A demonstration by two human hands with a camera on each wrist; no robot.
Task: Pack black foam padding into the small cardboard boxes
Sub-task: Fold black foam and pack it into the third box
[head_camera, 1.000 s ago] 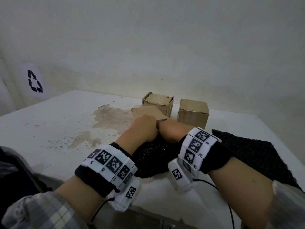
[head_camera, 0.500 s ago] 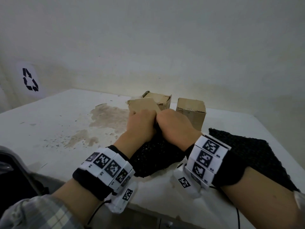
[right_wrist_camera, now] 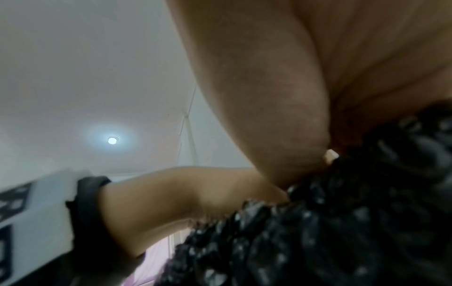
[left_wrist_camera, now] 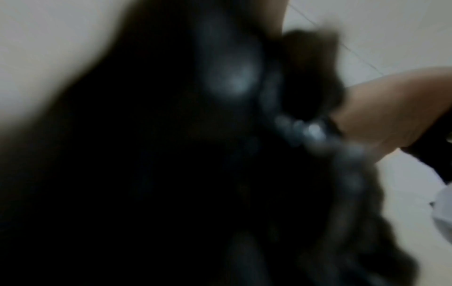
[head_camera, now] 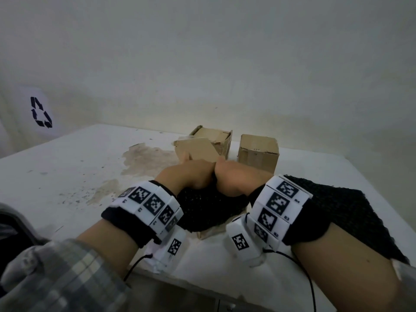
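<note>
Both hands, knuckles touching, bear down on a wad of black foam (head_camera: 209, 206) over a small box (head_camera: 198, 152) at mid-table: left hand (head_camera: 191, 176) and right hand (head_camera: 236, 176) grip the wad, fingertips hidden underneath, so their spread can't be told. Best approach, prob.: push evenly, w/ the box braced, so its thin walls don't buckle. Two more boxes (head_camera: 258, 152) stand just behind; a spare foam sheet (head_camera: 351, 206) lies under the right forearm. The raised flap may foul the fill.
</note>
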